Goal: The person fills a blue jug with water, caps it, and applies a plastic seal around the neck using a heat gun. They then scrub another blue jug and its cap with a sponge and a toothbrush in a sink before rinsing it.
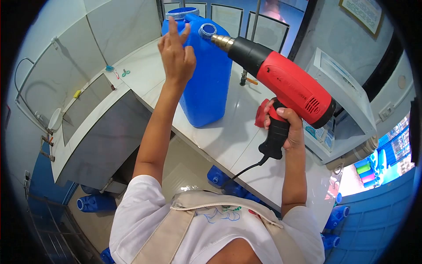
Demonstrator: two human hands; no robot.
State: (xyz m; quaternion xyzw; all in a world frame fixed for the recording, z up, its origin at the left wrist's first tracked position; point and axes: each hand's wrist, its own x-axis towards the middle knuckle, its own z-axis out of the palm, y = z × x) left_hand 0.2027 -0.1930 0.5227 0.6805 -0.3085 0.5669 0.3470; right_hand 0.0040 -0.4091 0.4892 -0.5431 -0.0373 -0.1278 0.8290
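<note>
My right hand [293, 127] grips the handle of a red and black heat gun [292, 83]. Its metal nozzle points left at the small capped spout [207, 31] of a tall blue water jug [205, 83], close to the rim. Clear wrap appears to ring both the spout and the big round lid [182, 12]. In front of the jug's upper left side is my left hand [178, 57], two fingers stretched up and the others bent, holding nothing. A power cord [246, 170] hangs from the heat gun's grip.
The jug stands on a white tiled counter [241, 127]. Behind my right hand lies a red cloth [260, 115]. A white cabinet [340, 105] stands at right, a sink [88, 105] at left. Several blue jugs [96, 203] sit on the floor.
</note>
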